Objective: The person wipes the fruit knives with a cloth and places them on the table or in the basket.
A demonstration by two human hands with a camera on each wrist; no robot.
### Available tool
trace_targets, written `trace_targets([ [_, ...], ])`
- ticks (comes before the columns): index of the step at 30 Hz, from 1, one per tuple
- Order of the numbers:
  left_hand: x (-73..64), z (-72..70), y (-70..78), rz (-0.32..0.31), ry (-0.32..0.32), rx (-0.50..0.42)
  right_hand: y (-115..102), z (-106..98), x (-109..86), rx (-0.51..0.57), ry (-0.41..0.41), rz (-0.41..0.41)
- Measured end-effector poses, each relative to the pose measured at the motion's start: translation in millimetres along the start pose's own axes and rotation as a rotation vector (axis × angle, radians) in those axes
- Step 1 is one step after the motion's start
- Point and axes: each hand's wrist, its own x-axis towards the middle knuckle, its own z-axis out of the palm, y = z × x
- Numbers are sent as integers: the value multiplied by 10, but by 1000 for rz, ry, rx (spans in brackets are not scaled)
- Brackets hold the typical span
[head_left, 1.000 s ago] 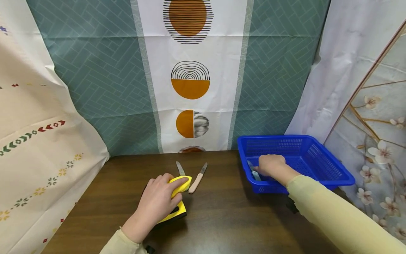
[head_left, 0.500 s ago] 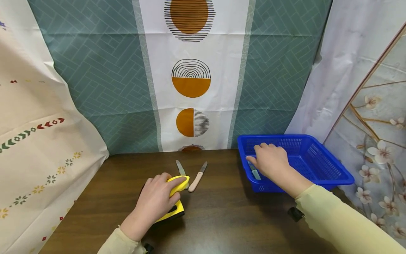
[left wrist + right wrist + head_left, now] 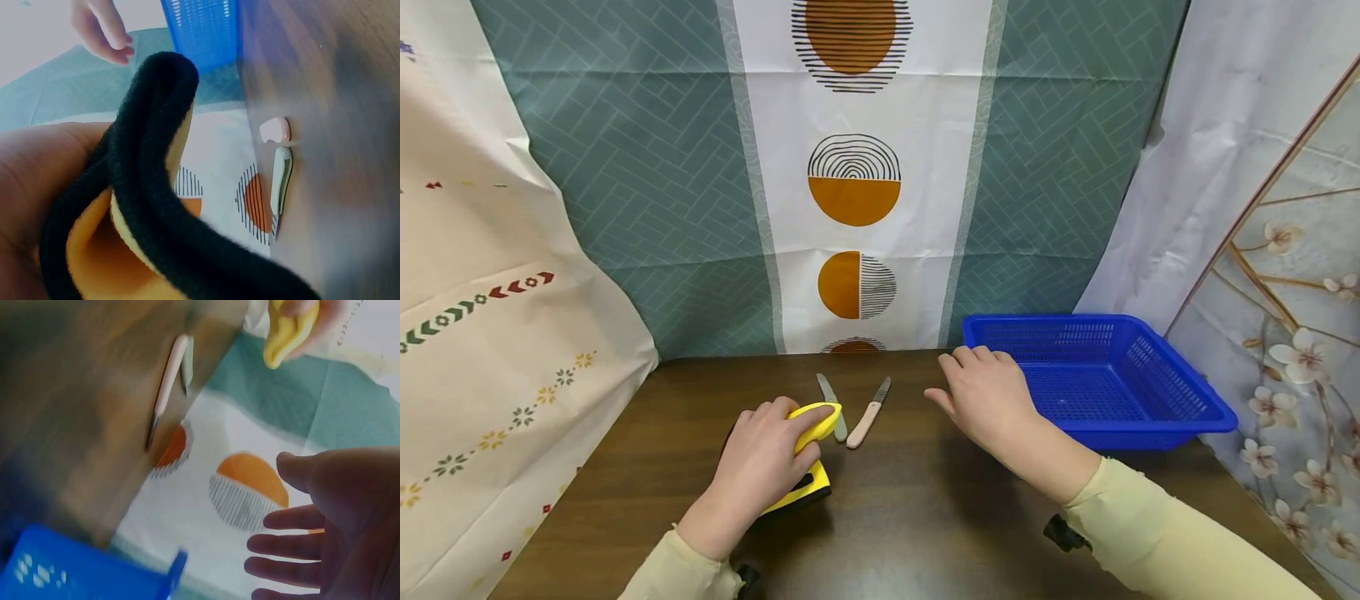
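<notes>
Cloth [image 3: 822, 416] is gripped by left hand [image 3: 760, 454], left of basket [image 3: 1138, 434]; right hand [image 3: 988, 396], fingers loosely extended, is held beside basket.

Head view: bright, even lt.; soft shadow on wooden tabletop [image 3: 902, 500] below R hand [image 3: 988, 396], faint glare btm. ctr. Wrist views: hazy, low-contrast, tabletop blurred; R wrist: palm underexp.

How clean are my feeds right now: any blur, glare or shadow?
Head view: fairly crisp, pale sheen on the near tabletop, soft shadow below the right hand; left wrist view: hazy, bluish, a yellow-and-black item looming large; right wrist view: soft, the blue basket blurred at lower left.
</notes>
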Motion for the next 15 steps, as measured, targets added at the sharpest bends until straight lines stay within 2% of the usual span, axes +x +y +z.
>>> trace_targets([
  [7,-8,-29,-32,-5,25,2,-346,178,22,43,-35,-37],
  [15,-5,-28,-52,-17,23,7,-698,450,50,79,-139,-79],
])
